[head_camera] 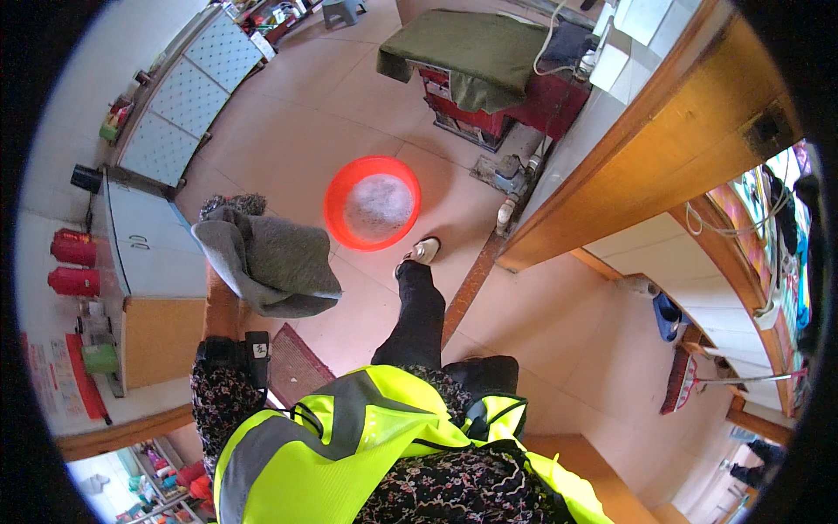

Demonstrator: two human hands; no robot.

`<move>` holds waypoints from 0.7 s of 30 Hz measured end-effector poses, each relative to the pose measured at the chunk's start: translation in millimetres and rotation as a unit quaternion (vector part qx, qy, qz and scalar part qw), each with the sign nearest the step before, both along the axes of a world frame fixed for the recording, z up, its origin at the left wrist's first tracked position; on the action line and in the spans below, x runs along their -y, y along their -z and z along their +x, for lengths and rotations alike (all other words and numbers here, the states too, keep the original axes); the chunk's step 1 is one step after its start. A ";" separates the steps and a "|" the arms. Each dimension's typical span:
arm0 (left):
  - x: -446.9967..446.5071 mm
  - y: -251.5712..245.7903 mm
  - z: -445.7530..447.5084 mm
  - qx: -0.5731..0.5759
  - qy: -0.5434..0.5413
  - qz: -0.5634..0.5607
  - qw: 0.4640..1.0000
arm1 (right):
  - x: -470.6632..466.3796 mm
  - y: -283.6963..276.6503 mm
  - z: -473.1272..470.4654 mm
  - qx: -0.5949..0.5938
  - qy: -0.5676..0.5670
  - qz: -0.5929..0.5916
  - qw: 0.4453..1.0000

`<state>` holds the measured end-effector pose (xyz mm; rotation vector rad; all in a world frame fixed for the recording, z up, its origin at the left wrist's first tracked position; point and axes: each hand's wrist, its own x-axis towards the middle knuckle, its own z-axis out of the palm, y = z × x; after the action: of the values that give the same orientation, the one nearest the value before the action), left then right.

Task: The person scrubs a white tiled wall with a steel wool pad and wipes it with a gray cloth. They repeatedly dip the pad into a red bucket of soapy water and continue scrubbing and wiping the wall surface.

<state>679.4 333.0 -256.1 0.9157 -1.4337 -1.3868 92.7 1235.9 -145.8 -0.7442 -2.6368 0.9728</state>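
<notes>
My left arm (221,311) reaches forward at the left, with a black band and a small black device at the wrist. A thick grey cloth (281,262) hangs over the forearm and covers my left hand, so its fingers are hidden. Beyond the cloth lies a dark, speckled, fluffy item (234,204), partly covered. My right hand is out of view. On the tiled floor ahead stands a red plastic basin (337,213) with foamy water (382,204) in it, just beyond one shoe (425,251).
White cabinets (154,236) line the left wall. A green cloth (468,49) covers a red unit (478,118) ahead, near floor pipes (507,213). A wooden door frame (628,157) stands at right, with a broom (681,380) beyond. A reddish mat (298,367) lies near my feet.
</notes>
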 end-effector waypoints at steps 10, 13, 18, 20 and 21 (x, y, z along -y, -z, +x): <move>92.6 15.2 -31.8 -0.090 0.066 0.056 0.992 | 128.2 -90.5 19.5 -0.200 -0.008 -0.328 0.923; 134.3 6.3 -65.6 -0.088 0.086 0.047 0.991 | 207.4 -116.6 16.8 -0.216 -0.020 -0.415 0.883; 229.8 -13.7 -97.0 -0.153 0.082 0.090 0.981 | 358.3 -136.9 23.7 -0.179 -0.044 -0.563 0.806; 257.7 -27.9 -101.0 -0.110 0.047 0.126 0.985 | 414.9 -136.4 41.4 -0.140 -0.072 -0.635 0.757; 263.8 -34.5 -103.9 -0.128 0.055 0.110 0.984 | 440.7 -135.2 55.0 -0.097 -0.098 -0.700 0.701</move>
<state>575.6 69.1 -221.6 0.7707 -1.1672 -1.7048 147.7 795.2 -10.6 -0.4494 -1.3307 2.9024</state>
